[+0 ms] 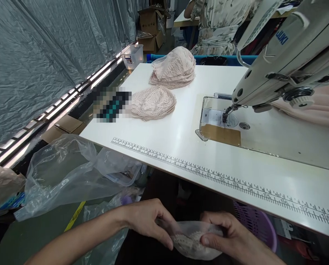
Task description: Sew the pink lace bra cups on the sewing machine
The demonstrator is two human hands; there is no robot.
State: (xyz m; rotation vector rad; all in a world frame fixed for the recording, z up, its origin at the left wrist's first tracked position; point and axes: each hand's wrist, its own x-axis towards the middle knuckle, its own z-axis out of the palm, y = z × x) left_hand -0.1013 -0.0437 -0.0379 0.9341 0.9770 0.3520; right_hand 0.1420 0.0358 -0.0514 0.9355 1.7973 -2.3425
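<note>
Below the table's front edge, over my lap, both hands hold a sheer, pale, cup-shaped lace piece (193,241). My left hand (153,221) has its left end between thumb and fingers, and those fingertips are partly hidden behind the fabric. At the other end my right hand (222,232) pinches it, thumb on the near face. Lace patterning shows through the translucent layer. On the white table are two stacks of beige lace pieces, a nearer stack (155,103) and a farther, taller stack (172,70).
A JUKI sewing machine (280,59) stands on the right of the table (167,136), with pink padded fabric (321,106) behind it. A ruler scale runs along the front edge. Clear plastic bags (70,180) hang at left; a purple basket (255,224) sits underneath. Another person (216,25) is beyond.
</note>
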